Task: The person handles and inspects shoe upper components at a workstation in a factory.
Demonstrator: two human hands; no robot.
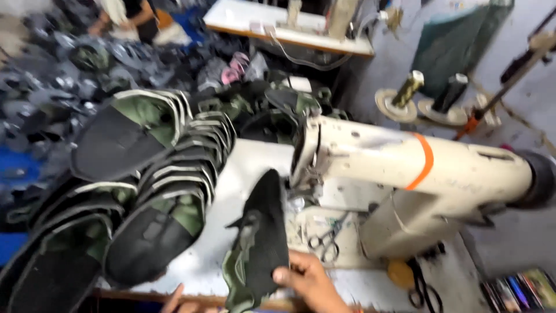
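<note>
My right hand (310, 281) grips the lower right edge of a black and green shoe upper piece (260, 237), thumb pressed on its black face. The piece stands tilted, its tip reaching up toward the needle head of a cream sewing machine (405, 168). Only the fingertips of my left hand (174, 300) show at the bottom edge, beside the lower left of the same piece; whether they touch it is unclear. To the left, stacks of black and green shoe uppers with white edging (162, 174) lie overlapped on the white table (255, 162).
Small scissors (327, 243) lie on the machine base, larger dark scissors (420, 287) near the front right. Two thread cones (428, 95) stand behind the machine. A second white table (289, 29) is at the back. Piles of dark fabric pieces (52, 75) and a seated person (130, 17) fill the far left.
</note>
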